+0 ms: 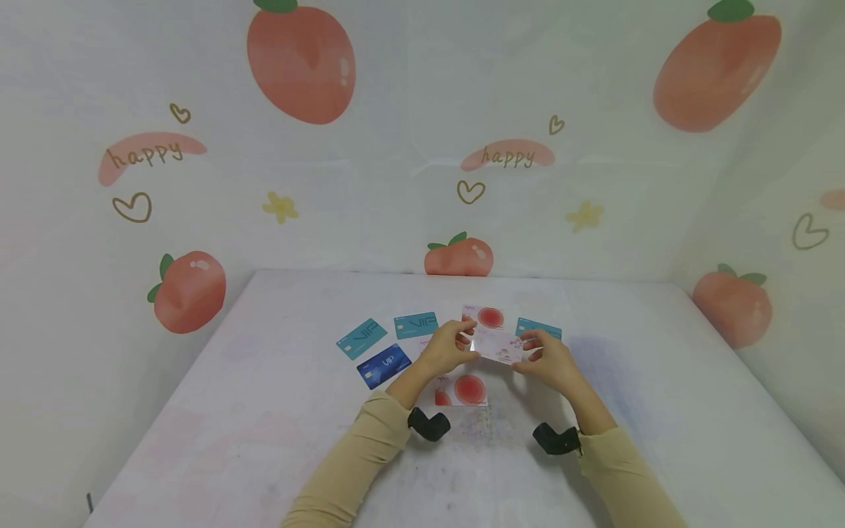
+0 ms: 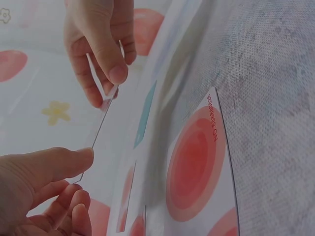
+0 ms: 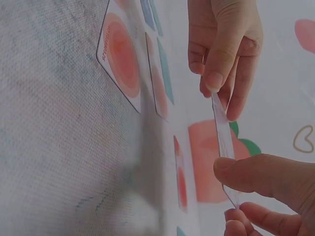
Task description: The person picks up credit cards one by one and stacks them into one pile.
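Observation:
A white card with a pale pink print [image 1: 498,347] is held up off the table between both hands, tilted. My left hand [image 1: 446,350] pinches its left edge between thumb and fingers, and my right hand [image 1: 548,359] pinches its right edge. Both wrist views show the card [image 3: 224,132] nearly edge-on, each thumb pressing one face. Beneath and nearer me lies a white card with a red circle [image 1: 470,390]. Just beyond the held card is another red-circle card [image 1: 490,317], partly covered by it and the left fingers.
Teal VIP cards lie at the left [image 1: 361,338], at the middle [image 1: 416,324] and behind the right hand [image 1: 540,328]. A dark blue VIP card [image 1: 383,366] sits beside the left forearm. Another pale card is mostly hidden by the left hand. The white table [image 1: 264,440] meets a fruit-printed backdrop [image 1: 370,220].

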A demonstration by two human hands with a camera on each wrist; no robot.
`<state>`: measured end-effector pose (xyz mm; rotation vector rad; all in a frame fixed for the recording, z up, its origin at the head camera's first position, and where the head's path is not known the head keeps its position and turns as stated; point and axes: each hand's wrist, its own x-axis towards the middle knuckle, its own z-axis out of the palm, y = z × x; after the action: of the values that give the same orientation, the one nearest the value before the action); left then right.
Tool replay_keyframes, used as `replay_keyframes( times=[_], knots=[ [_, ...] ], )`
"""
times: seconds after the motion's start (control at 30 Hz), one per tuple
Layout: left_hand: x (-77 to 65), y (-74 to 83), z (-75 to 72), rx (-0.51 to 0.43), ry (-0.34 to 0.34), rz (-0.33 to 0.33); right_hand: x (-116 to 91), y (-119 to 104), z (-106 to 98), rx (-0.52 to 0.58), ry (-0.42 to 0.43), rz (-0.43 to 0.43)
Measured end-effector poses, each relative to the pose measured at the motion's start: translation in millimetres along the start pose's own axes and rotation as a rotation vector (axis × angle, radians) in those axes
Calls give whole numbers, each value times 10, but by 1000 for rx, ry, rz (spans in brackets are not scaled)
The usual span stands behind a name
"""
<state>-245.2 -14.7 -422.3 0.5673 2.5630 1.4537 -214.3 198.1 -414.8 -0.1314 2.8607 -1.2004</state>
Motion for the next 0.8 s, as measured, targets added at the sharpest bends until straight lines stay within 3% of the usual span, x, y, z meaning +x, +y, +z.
replay_keyframes(
  times=[0.27,0.8],
  knots=[
    [-47,3,-27,18,-8,15,-36,-41,-3,15,-17,-2],
    [-147,-13,-77,25,-10,-33,-85,-130,22,18,-20,-38]
  ],
)
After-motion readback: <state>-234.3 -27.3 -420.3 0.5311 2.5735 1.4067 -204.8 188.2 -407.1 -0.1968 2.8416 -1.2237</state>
